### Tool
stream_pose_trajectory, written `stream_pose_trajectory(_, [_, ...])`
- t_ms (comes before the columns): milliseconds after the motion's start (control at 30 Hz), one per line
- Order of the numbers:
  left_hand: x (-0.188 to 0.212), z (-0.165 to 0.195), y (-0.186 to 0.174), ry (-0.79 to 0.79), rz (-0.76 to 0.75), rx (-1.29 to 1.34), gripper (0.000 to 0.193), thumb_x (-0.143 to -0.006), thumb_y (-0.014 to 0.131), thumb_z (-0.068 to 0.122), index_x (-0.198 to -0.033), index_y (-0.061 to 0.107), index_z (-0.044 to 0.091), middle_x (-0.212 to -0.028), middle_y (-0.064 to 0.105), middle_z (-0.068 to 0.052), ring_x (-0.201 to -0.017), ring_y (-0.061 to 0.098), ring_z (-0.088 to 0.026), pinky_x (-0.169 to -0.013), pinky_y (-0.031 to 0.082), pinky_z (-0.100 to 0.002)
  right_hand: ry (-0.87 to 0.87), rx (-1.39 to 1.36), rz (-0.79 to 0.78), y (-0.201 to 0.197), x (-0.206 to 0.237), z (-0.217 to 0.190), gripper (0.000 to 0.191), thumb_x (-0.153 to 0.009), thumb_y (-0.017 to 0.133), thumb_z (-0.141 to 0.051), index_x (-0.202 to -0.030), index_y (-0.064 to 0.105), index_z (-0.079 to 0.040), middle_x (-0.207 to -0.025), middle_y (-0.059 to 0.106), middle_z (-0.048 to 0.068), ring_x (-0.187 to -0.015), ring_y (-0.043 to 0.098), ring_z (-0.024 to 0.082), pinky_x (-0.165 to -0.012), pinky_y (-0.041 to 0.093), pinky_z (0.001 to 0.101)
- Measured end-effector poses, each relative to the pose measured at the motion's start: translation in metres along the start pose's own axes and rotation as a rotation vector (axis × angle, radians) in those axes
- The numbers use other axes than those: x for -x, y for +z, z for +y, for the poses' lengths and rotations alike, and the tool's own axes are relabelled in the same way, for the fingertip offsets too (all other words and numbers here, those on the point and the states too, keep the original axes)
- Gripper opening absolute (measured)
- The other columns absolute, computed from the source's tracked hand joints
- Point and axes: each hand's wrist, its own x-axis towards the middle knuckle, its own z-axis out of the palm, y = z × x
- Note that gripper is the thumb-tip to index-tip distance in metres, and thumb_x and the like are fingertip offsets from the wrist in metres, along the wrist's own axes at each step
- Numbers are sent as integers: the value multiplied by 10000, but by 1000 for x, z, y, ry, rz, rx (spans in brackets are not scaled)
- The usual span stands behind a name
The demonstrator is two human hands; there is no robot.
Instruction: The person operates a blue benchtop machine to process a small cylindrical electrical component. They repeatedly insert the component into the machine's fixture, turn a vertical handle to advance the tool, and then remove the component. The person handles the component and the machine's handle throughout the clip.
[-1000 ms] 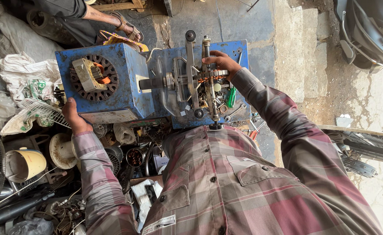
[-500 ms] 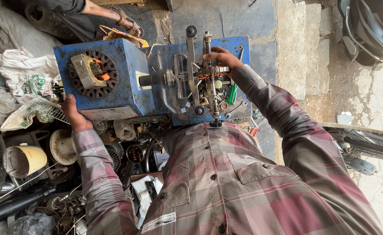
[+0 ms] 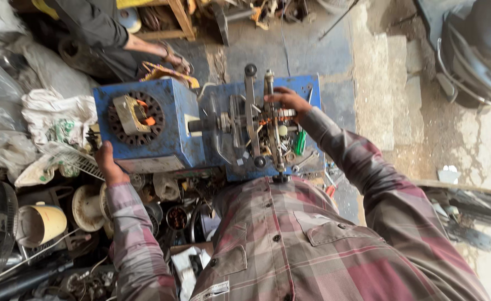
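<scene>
Blue painted metal makes up the winding machine [image 3: 162, 134], a boxy housing that sits in front of the person's chest, with a round black slotted stator [image 3: 135, 118] on its upper face, copper wire showing orange inside it. Beside the box, on the blue base plate [image 3: 307, 89], stands a cluster of steel rods, knobs and coils.

The right hand [image 3: 286, 101] reaches into that mechanism, fingers curled over the small parts near the vertical rod; what exactly they pinch cannot be told. The left hand [image 3: 107, 163] presses against the lower left corner of the box, its fingers bent around the edge. A green-handled screwdriver [image 3: 299, 142] lies on the plate just below the right hand.

A pale rectangular label [image 3: 150, 164] runs along the box's lower side, near the left hand. Below it lie a cream-coloured cylinder [image 3: 41, 224], a white spool [image 3: 86, 208] and dark motor parts. White crumpled bags [image 3: 56, 120] with green print sit to the left. Another person's arm [image 3: 145, 47] rests on the concrete floor [image 3: 290, 50] above the machine.
</scene>
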Motion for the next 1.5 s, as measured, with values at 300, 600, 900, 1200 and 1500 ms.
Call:
stream_pose_trajectory(300, [0, 0, 4, 55, -58, -35, 272, -974, 760, 339, -878, 603, 138, -890, 544, 66, -845, 501, -105, -799, 432, -316, 83, -4, 86, -5, -15, 13, 904, -710, 852, -321, -1513, 487, -122, -1391, 550, 146, -1242, 508, 320, -905, 496, 441])
stream_pose_trajectory(600, [0, -2, 4, 44, -78, -116, 359, -969, 728, 401, -809, 583, 115, -795, 501, 62, -754, 429, -112, -739, 364, -323, -6, -113, -8, -8, -23, 20, 863, -708, 859, -304, -1459, 532, -31, -1345, 641, 186, -1119, 620, 301, -882, 533, 403])
stream_pose_trajectory(900, [-2, -4, 6, 109, -21, -241, 337, -930, 724, 407, -958, 664, 76, -939, 641, 25, -952, 576, -111, -953, 429, -296, 9, -181, -4, -9, -23, 22, 930, -688, 857, -272, -1482, 442, -17, -1321, 638, 210, -1089, 666, 333, -833, 596, 412])
stream_pose_trajectory(1200, [-1, 1, 13, 28, -47, -131, 384, -926, 735, 395, -1030, 702, 26, -960, 637, 24, -900, 543, -129, -871, 430, -325, -50, -186, -40, -10, -28, 23, 857, -744, 862, -255, -1473, 516, 31, -1320, 654, 214, -1039, 654, 296, -786, 560, 394])
stream_pose_trajectory(1500, [-2, 0, 11, 20, -48, -128, 347, -948, 731, 386, -955, 688, 42, -886, 604, 25, -834, 516, -126, -814, 416, -322, -10, -136, -22, -9, -24, 19, 780, -757, 830, -265, -1436, 538, -15, -1278, 668, 161, -1041, 678, 262, -855, 586, 418])
